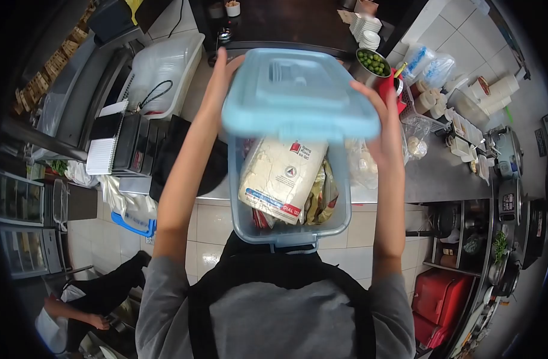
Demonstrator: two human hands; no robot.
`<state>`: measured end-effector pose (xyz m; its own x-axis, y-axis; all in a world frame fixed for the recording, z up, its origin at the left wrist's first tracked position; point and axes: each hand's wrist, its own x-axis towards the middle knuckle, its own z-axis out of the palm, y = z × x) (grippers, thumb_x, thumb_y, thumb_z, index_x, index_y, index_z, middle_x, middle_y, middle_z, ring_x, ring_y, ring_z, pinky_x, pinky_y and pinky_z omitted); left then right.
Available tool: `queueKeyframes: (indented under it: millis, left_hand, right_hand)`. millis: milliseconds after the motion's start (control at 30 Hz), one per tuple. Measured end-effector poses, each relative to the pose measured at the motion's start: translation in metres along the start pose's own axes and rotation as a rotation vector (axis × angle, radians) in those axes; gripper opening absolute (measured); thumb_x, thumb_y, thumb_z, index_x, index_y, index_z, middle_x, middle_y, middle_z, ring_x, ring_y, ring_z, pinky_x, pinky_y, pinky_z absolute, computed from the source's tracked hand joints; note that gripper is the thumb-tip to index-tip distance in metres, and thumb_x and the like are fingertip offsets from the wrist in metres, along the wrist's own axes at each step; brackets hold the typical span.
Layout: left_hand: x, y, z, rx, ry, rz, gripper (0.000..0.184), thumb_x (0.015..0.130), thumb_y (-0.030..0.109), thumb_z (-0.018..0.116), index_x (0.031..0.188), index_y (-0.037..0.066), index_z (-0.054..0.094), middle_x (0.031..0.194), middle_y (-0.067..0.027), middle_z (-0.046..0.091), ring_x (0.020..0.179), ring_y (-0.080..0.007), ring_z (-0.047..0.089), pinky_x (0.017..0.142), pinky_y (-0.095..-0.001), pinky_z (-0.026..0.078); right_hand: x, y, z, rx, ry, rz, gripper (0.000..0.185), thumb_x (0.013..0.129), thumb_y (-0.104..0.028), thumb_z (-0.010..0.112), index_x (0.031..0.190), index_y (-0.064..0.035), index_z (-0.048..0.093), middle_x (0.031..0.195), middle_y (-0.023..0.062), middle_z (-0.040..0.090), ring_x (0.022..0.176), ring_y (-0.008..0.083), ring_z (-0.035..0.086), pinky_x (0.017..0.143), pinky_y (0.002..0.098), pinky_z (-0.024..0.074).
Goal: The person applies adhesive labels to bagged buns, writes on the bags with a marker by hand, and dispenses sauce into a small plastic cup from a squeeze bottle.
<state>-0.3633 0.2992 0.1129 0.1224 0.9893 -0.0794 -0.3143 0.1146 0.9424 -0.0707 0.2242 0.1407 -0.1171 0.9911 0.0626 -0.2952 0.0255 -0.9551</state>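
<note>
A light blue plastic lid (301,90) is held up and tilted over the far part of a clear bluish storage box (339,233). My left hand (226,72) grips the lid at its left side, fingers partly hidden behind it. At the lid's right edge, my right hand (381,116) holds on, slightly blurred. Inside the box lies a white printed package (283,176). Beside it are several shiny yellow-green packets (323,194), with some red packaging below. The lid covers the far end of the box.
Green citrus fruits fill a metal container (372,63) at the upper right. Beyond it stand a basket of cups (425,102) and small trays on the steel counter (429,179). A white bin (184,72) and notebooks (101,155) are left. Another person (76,308) is at lower left.
</note>
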Motion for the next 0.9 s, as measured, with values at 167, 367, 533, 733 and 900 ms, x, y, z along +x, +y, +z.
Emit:
queueKeyframes:
  millis: [167,367,533,733,900]
  left_hand:
    - [0.11,-0.048,-0.034,0.235,-0.023,-0.356,0.093,0.088,0.073,0.023,0.132,-0.006,0.046,0.131,-0.0233,0.05,0.118,-0.0289,0.051,0.101,-0.0354,0.039]
    - [0.124,-0.052,-0.049,0.632,-0.283,-0.351,0.06,0.085,0.046,0.062,0.125,0.002,0.057,0.121,-0.0115,0.06,0.107,-0.0151,0.058,0.092,-0.0297,0.047]
    - [0.136,-0.059,-0.069,0.576,-0.455,-0.361,0.046,0.085,0.03,0.068,0.125,0.009,0.059,0.123,-0.0073,0.06,0.112,-0.0153,0.055,0.094,-0.0287,0.045]
    - [0.131,-0.048,-0.065,0.861,-0.39,-0.328,0.051,0.085,0.038,0.067,0.126,0.01,0.059,0.127,-0.0078,0.058,0.116,-0.0167,0.052,0.097,-0.0304,0.042]
    - [0.103,-0.033,-0.048,1.11,-0.251,-0.029,0.061,0.086,0.048,0.062,0.13,0.006,0.054,0.134,-0.0084,0.052,0.122,-0.0201,0.048,0.104,-0.032,0.033]
  right_hand:
    - [0.111,0.052,-0.04,0.016,0.129,0.296,0.075,0.095,-0.062,0.027,0.104,-0.0006,0.068,0.114,0.0151,0.063,0.116,0.023,0.047,0.11,0.0369,0.0176]
    - [0.112,0.069,-0.024,-0.669,0.281,-0.235,0.045,0.093,-0.041,0.051,0.095,0.0004,0.068,0.105,0.0129,0.066,0.094,0.0234,0.06,0.089,0.0334,0.0434]
    - [0.048,0.034,0.061,-1.064,-0.644,-0.226,0.035,0.08,-0.031,0.069,0.105,-0.0056,0.067,0.096,0.0101,0.066,0.089,0.0202,0.063,0.076,0.0311,0.0475]
    - [0.059,0.071,0.072,-1.609,-1.109,-0.063,0.078,0.058,-0.031,0.082,0.129,-0.0165,0.052,0.133,0.0101,0.044,0.127,0.0296,0.037,0.095,0.0425,0.0384]
    - [0.058,0.057,0.09,-1.632,-1.074,-0.051,0.078,0.051,-0.026,0.085,0.122,-0.0107,0.057,0.119,0.0133,0.047,0.116,0.0316,0.047,0.089,0.0431,0.0432]
